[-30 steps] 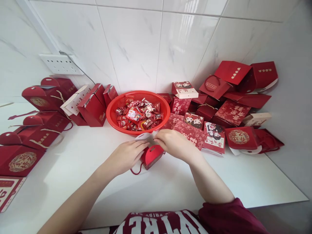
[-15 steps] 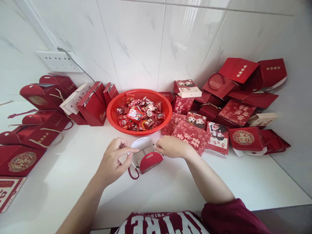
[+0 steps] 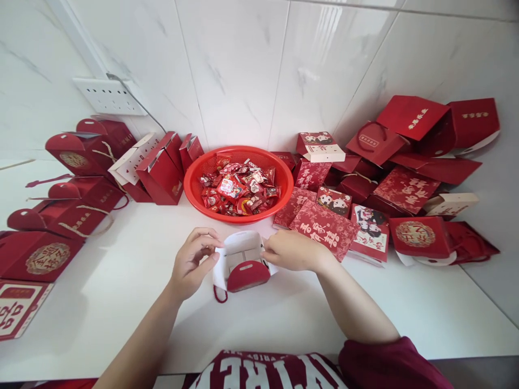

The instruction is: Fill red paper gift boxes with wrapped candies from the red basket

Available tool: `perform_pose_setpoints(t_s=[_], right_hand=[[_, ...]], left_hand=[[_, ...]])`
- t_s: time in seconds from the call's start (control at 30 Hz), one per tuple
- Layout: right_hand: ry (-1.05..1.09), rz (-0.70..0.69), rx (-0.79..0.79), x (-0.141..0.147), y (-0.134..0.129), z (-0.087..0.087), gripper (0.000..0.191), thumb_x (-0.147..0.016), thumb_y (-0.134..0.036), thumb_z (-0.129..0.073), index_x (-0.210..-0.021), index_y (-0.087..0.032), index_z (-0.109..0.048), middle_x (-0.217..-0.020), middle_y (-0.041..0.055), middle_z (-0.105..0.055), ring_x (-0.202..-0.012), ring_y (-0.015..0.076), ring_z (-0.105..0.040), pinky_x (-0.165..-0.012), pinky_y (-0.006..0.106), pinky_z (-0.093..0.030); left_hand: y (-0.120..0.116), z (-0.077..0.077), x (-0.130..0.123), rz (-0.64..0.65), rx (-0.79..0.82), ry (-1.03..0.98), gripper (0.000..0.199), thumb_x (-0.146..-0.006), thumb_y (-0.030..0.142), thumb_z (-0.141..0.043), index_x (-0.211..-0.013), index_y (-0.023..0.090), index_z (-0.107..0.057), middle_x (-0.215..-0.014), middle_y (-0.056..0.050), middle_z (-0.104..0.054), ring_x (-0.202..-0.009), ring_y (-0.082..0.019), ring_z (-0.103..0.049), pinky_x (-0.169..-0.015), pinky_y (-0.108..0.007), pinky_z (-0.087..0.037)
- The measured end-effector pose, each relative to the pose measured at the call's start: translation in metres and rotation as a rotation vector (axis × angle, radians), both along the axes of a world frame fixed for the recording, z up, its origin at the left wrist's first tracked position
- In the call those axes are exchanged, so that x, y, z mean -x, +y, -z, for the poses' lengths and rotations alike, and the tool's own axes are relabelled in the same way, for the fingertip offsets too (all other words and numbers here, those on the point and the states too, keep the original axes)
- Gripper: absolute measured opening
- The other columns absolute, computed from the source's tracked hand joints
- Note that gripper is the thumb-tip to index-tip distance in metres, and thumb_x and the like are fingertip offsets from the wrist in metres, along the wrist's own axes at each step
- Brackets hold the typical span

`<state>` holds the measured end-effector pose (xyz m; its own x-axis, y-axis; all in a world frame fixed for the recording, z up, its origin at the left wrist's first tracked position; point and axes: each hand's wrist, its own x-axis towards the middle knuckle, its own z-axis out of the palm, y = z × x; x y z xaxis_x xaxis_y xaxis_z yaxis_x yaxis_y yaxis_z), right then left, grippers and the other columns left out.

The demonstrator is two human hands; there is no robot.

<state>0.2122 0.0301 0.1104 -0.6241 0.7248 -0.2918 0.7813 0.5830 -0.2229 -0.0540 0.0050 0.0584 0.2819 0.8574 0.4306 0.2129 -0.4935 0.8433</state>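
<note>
A small red gift box (image 3: 248, 276) stands unfolded on the white counter with its top open. Its white inside shows, with nothing in it that I can make out. At the box's left side flap, my left hand (image 3: 195, 263) curls its thumb and fingertips against the edge. My right hand (image 3: 295, 249) pinches the right flap, its fingertips partly hidden by the hand itself. A dark red cord loop (image 3: 220, 294) hangs from the left side of the box onto the counter. Behind the box sits a red plastic basket (image 3: 190, 201) with wrapped candies (image 3: 243, 186) in it.
Folded red boxes (image 3: 54, 258) and upright red bags (image 3: 162, 175) line the left side. To the right, red boxes (image 3: 407, 186) are piled against the wall, with flat printed boxes (image 3: 324, 229) beside my right hand. A socket strip (image 3: 109, 97) is on the tiled wall.
My left index finger has drawn back from inside the box toward the left flap. The left flap stands wider outward, and the right flap has spread a little. The view has shifted slightly.
</note>
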Motion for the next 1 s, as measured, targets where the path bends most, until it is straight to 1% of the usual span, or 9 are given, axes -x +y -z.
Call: perform_pose_setpoints(t_s=[0.13,0.23,0.37,0.5,0.57,0.63,0.73,0.87,1.0], right_hand=[[-0.054,0.142,-0.063,0.000,-0.004,0.000,0.033,-0.097,-0.025,-0.039,-0.096,-0.014,-0.071,-0.086,0.0153,-0.073,-0.082,0.0267,-0.069,-0.063,0.029,-0.041],[-0.050,0.107,-0.030,0.001,-0.002,-0.002,0.038,-0.099,-0.033,-0.040,-0.088,-0.015,-0.072,-0.084,0.0156,-0.072,-0.081,0.0282,-0.069,-0.063,0.031,-0.042],[0.040,0.081,0.040,0.002,0.002,-0.004,0.047,-0.098,-0.049,-0.043,-0.081,-0.016,-0.071,-0.079,0.0125,-0.071,-0.072,0.0238,-0.067,-0.061,0.029,-0.041],[0.198,0.067,0.159,0.000,0.002,-0.005,0.057,-0.083,-0.072,-0.056,-0.092,-0.017,-0.071,-0.083,0.0080,-0.072,-0.071,0.0214,-0.064,-0.060,0.027,-0.040],[0.257,0.056,0.215,-0.003,0.000,-0.005,0.058,-0.076,-0.073,-0.063,-0.099,-0.020,-0.070,-0.087,0.0055,-0.072,-0.073,0.0201,-0.064,-0.060,0.026,-0.040],[0.265,0.046,0.258,-0.005,0.000,-0.006,0.059,-0.073,-0.072,-0.065,-0.100,-0.020,-0.070,-0.088,0.0046,-0.072,-0.072,0.0191,-0.063,-0.059,0.026,-0.039],[0.233,0.055,0.262,-0.008,-0.001,-0.009,0.062,-0.073,-0.077,-0.062,-0.091,-0.018,-0.069,-0.083,0.0058,-0.070,-0.067,0.0182,-0.060,-0.055,0.027,-0.037],[0.287,0.025,0.160,-0.010,0.001,-0.015,0.057,-0.076,-0.074,-0.060,-0.085,-0.018,-0.063,-0.078,0.0034,-0.066,-0.065,0.0164,-0.055,-0.057,0.027,-0.035],[0.429,-0.155,0.124,-0.005,-0.003,-0.014,0.032,-0.081,-0.048,-0.071,-0.093,-0.021,-0.059,-0.088,-0.0006,-0.065,-0.073,0.0140,-0.056,-0.062,0.024,-0.037]], left_hand=[[0.002,0.003,-0.003,-0.087,-0.007,0.110,0.018,-0.095,0.019,-0.050,-0.100,0.022,-0.067,-0.113,-0.009,-0.055,-0.094,-0.020,-0.059,-0.067,-0.028,-0.051],[0.005,0.007,-0.006,-0.117,0.041,0.304,0.020,-0.095,0.019,-0.045,-0.104,0.021,-0.064,-0.113,-0.009,-0.056,-0.105,-0.022,-0.058,-0.086,-0.036,-0.051],[0.005,0.017,-0.013,-0.210,-0.053,0.470,0.018,-0.098,0.022,-0.045,-0.113,0.021,-0.056,-0.117,-0.009,-0.055,-0.117,-0.025,-0.053,-0.103,-0.044,-0.044],[0.002,0.029,-0.019,-0.045,-0.139,0.493,0.041,-0.104,0.025,-0.031,-0.145,0.026,-0.035,-0.150,-0.011,-0.037,-0.142,-0.026,-0.036,-0.119,-0.048,-0.028],[0.000,0.034,-0.020,0.074,-0.122,0.452,0.052,-0.105,0.040,-0.028,-0.154,0.025,-0.022,-0.159,-0.013,-0.021,-0.149,-0.030,-0.021,-0.122,-0.050,-0.023],[0.000,0.035,-0.021,0.180,-0.078,0.398,0.073,-0.099,0.061,-0.031,-0.158,0.023,-0.011,-0.162,-0.015,-0.012,-0.150,-0.036,-0.016,-0.121,-0.052,-0.023],[-0.002,0.034,-0.023,0.254,-0.022,0.367,0.093,-0.090,0.075,-0.037,-0.159,0.022,-0.005,-0.159,-0.018,-0.019,-0.144,-0.040,-0.025,-0.117,-0.055,-0.028],[-0.003,0.033,-0.025,0.221,0.059,0.377,0.083,-0.095,0.060,-0.045,-0.159,0.024,-0.007,-0.144,-0.018,-0.039,-0.127,-0.036,-0.044,-0.106,-0.051,-0.039],[-0.003,0.043,-0.027,0.226,0.054,0.276,0.078,-0.094,0.050,-0.050,-0.158,0.024,-0.014,-0.133,-0.016,-0.046,-0.116,-0.034,-0.050,-0.101,-0.049,-0.042]])
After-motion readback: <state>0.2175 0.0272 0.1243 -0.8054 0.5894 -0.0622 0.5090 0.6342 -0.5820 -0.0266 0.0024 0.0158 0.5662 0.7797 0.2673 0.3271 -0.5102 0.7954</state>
